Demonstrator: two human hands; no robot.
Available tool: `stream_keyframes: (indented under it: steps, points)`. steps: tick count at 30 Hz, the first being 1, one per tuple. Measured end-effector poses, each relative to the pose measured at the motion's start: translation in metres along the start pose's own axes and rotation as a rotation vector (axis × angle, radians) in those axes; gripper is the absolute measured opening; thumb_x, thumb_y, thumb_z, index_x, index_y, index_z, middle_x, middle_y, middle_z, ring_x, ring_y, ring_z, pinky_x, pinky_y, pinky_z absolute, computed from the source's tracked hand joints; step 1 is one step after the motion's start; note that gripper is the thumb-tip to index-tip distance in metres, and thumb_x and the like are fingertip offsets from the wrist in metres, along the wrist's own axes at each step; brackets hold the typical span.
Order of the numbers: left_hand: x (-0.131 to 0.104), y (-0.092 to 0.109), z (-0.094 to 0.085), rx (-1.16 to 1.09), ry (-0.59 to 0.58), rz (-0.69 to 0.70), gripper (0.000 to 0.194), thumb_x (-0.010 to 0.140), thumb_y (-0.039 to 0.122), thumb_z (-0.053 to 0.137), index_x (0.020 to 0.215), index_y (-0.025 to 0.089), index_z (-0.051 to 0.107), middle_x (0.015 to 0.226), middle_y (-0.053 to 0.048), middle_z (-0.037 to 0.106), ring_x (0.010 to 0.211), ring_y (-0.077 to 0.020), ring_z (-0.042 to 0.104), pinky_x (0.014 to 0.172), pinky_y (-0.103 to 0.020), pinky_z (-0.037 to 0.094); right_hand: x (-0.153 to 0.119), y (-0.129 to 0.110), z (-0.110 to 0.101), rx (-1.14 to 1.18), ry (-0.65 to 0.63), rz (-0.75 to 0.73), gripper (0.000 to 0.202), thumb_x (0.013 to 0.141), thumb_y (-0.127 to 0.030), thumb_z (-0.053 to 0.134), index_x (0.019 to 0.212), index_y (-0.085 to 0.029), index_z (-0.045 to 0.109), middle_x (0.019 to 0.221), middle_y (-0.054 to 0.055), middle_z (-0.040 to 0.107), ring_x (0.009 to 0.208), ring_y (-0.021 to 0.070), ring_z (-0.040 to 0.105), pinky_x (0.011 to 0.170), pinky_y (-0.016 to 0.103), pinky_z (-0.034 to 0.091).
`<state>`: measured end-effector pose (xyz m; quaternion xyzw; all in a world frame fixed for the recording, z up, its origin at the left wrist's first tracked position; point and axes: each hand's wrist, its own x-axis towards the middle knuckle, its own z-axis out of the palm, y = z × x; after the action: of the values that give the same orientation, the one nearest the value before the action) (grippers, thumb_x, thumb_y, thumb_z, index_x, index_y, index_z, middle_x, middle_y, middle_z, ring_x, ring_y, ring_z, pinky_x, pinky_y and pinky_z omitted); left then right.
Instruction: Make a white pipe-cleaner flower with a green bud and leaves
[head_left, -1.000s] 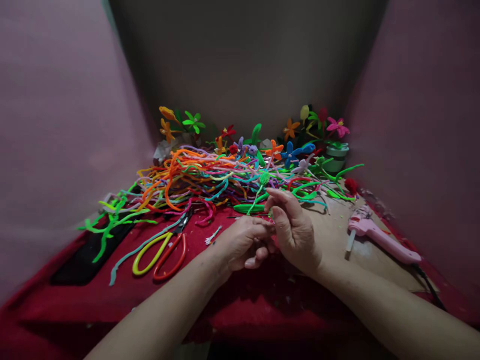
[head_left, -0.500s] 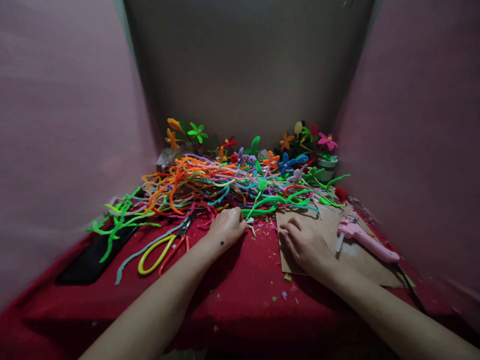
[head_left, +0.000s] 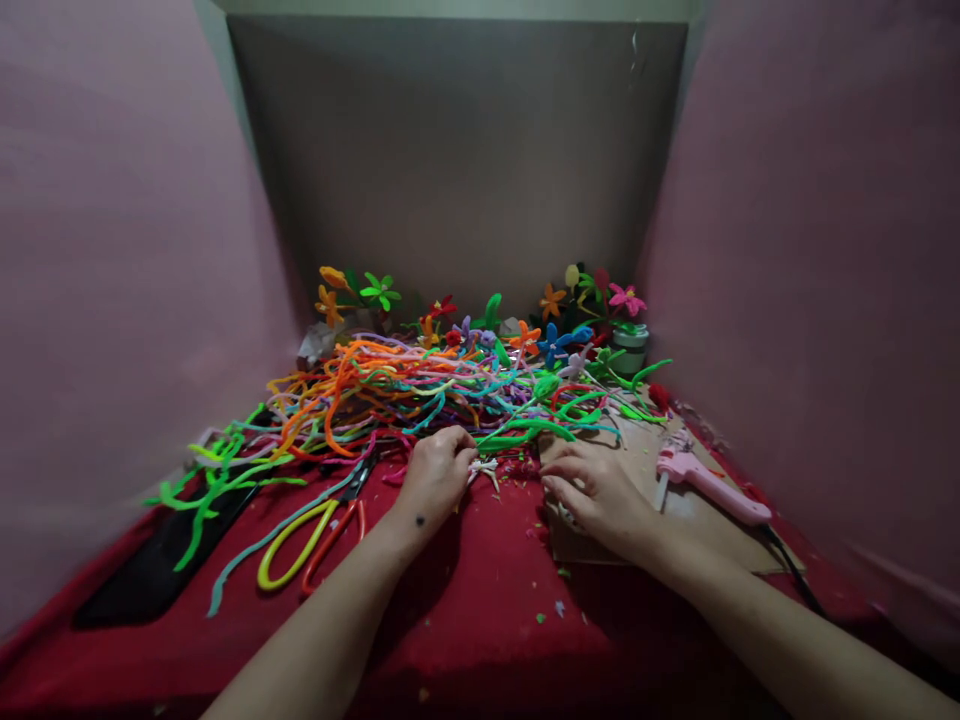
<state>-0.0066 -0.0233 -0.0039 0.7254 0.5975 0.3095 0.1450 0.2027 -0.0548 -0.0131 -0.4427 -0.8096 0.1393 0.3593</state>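
My left hand (head_left: 439, 475) is closed at the front edge of a heap of coloured pipe cleaners (head_left: 390, 385). Its fingertips pinch a thin green stem that rises to a green bud (head_left: 546, 388). Small white pieces (head_left: 484, 467) lie just right of those fingers. My right hand (head_left: 592, 490) hovers over the left edge of the cardboard (head_left: 675, 530), fingers apart and curved, with nothing seen between them. A pink glue gun (head_left: 716, 487) rests on the cardboard to its right.
Scissors with yellow and red handles (head_left: 300, 545) lie left of my left arm, beside a black flat object (head_left: 150, 570). Pipe-cleaner flowers (head_left: 551, 345) and a pale jar (head_left: 630, 347) stand at the back. Scraps dot the red cloth (head_left: 480, 620).
The camera view has shifted, so the table scene sits lower and further left. The green bud has tilted over to the right, and my right hand's fingers have spread.
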Motion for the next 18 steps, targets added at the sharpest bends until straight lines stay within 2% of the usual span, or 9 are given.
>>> stream_keyframes:
  steps: [3, 5, 6, 8, 11, 14, 16, 18]
  points:
    - [-0.005, 0.008, 0.002, -0.337, 0.02, -0.068, 0.012, 0.074, 0.026, 0.051, 0.071, 0.019, 0.059, 0.05, 0.003, 0.055, 0.046, -0.0117, 0.051, 0.049, -0.022, 0.038, 0.01, -0.014, 0.004, 0.232, 0.002, 0.117, 0.02, 0.083, -0.022, 0.049, 0.091, -0.017, 0.068, 0.084, 0.006, 0.066, 0.08, 0.0176, 0.058, 0.074, 0.032, 0.045]
    - [-0.008, 0.015, 0.004, -0.596, -0.024, -0.143, 0.012, 0.072, 0.029, 0.055, 0.073, 0.018, 0.058, 0.043, 0.005, 0.05, 0.037, -0.0097, 0.044, 0.04, -0.02, 0.034, 0.019, -0.02, 0.006, 0.447, 0.049, 0.206, 0.023, 0.081, -0.026, 0.053, 0.099, -0.017, 0.064, 0.087, 0.005, 0.066, 0.081, 0.0173, 0.058, 0.074, 0.032, 0.045]
    - [-0.009, 0.019, 0.005, -0.686, -0.057, -0.172, 0.013, 0.072, 0.03, 0.056, 0.074, 0.018, 0.057, 0.042, 0.006, 0.049, 0.035, -0.0089, 0.041, 0.037, -0.019, 0.032, 0.025, -0.023, 0.006, 0.565, 0.086, 0.253, 0.025, 0.078, -0.029, 0.057, 0.098, -0.016, 0.064, 0.082, 0.004, 0.065, 0.075, 0.0159, 0.057, 0.069, 0.029, 0.045]
    - [-0.011, 0.027, 0.007, -0.809, -0.104, -0.196, 0.015, 0.07, 0.032, 0.058, 0.073, 0.017, 0.055, 0.04, 0.007, 0.049, 0.032, -0.008, 0.039, 0.034, -0.018, 0.03, 0.036, -0.025, 0.006, 0.752, 0.083, 0.303, 0.024, 0.075, -0.034, 0.061, 0.089, -0.014, 0.065, 0.068, 0.0, 0.06, 0.061, 0.0112, 0.051, 0.057, 0.024, 0.04]
    - [-0.009, 0.033, 0.007, -0.864, -0.193, -0.182, 0.019, 0.068, 0.033, 0.061, 0.066, 0.016, 0.053, 0.039, 0.005, 0.05, 0.03, -0.0074, 0.04, 0.033, -0.018, 0.03, 0.05, -0.026, 0.005, 0.968, 0.084, 0.311, 0.023, 0.073, -0.036, 0.063, 0.074, -0.013, 0.064, 0.055, -0.003, 0.052, 0.049, 0.0069, 0.041, 0.048, 0.021, 0.032]
    - [-0.002, 0.034, -0.004, -0.783, -0.285, -0.215, 0.016, 0.067, 0.029, 0.062, 0.068, 0.014, 0.057, 0.042, 0.004, 0.052, 0.031, -0.0071, 0.042, 0.031, -0.017, 0.028, 0.059, -0.028, 0.005, 1.057, 0.072, 0.288, 0.024, 0.07, -0.037, 0.065, 0.064, -0.014, 0.06, 0.054, -0.002, 0.054, 0.047, 0.0069, 0.043, 0.047, 0.021, 0.033]
    - [0.005, 0.032, -0.015, -0.743, -0.245, -0.23, 0.018, 0.064, 0.024, 0.066, 0.078, 0.013, 0.06, 0.05, 0.004, 0.057, 0.035, -0.0068, 0.046, 0.033, -0.016, 0.029, 0.062, -0.029, 0.006, 1.037, 0.08, 0.294, 0.025, 0.069, -0.038, 0.065, 0.062, -0.015, 0.058, 0.052, -0.003, 0.054, 0.045, 0.0069, 0.043, 0.046, 0.021, 0.033]
    - [0.011, 0.03, -0.025, -0.801, -0.18, -0.205, 0.025, 0.062, 0.023, 0.07, 0.083, 0.012, 0.061, 0.061, 0.002, 0.06, 0.039, -0.005, 0.046, 0.036, -0.016, 0.032, 0.063, -0.029, 0.009, 1.015, 0.08, 0.305, 0.026, 0.069, -0.039, 0.065, 0.063, -0.015, 0.057, 0.051, -0.003, 0.054, 0.042, 0.0065, 0.042, 0.043, 0.021, 0.031]
